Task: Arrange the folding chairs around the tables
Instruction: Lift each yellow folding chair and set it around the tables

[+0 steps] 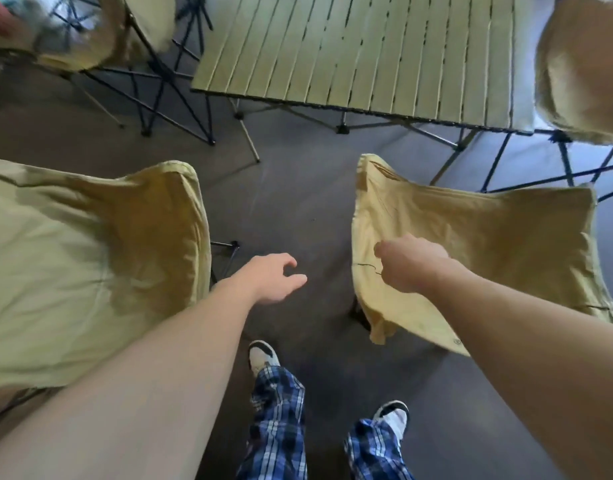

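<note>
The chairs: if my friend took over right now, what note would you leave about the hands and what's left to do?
Left hand: free, fingers loosely curled, hanging over the floor between the two near chairs.
Right hand: on the fabric of the right chair, near its inner edge; a firm grip cannot be confirmed.
Left chair stands opposite it, with a gap between them. The slatted table is ahead, with more chairs at its far left and far right.
Done: chairs unfolded. Left, probably: draw the two near chairs up to the table.
</note>
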Tool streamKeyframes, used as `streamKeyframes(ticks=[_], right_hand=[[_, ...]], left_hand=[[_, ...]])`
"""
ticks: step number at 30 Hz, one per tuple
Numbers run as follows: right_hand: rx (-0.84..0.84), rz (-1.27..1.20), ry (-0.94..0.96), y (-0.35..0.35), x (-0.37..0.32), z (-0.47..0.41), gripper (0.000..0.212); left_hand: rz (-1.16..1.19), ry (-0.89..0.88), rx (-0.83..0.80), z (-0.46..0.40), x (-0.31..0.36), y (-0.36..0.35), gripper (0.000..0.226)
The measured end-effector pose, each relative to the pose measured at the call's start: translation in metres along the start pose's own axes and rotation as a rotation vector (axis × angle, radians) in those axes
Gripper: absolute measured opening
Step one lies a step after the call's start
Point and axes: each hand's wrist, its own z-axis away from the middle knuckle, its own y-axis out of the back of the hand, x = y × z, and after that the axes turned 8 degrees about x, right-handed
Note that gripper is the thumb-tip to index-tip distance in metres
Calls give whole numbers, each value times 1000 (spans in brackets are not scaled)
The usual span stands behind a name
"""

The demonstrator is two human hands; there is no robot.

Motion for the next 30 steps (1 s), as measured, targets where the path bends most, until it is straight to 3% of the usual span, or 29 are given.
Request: streamKeyframes(ticks=[6,14,17,23,30], right_hand=[[-1,50,78,28,-152,-74,31],[-133,118,356,8,-363,-124,26],[-218,193,463,-27,-411,-125,27],[-393,306,692,-122,-464,-107,39],[-571,448,875,-208,-451,-80,43]], left_hand=[[124,157,102,-23,-139,58,41],[285,592,138,15,-329,58,30],[410,726,58,44,-359,22,29],[733,810,-48,78,-371,-75,34],[846,771,50,64,-336,-132,28]])
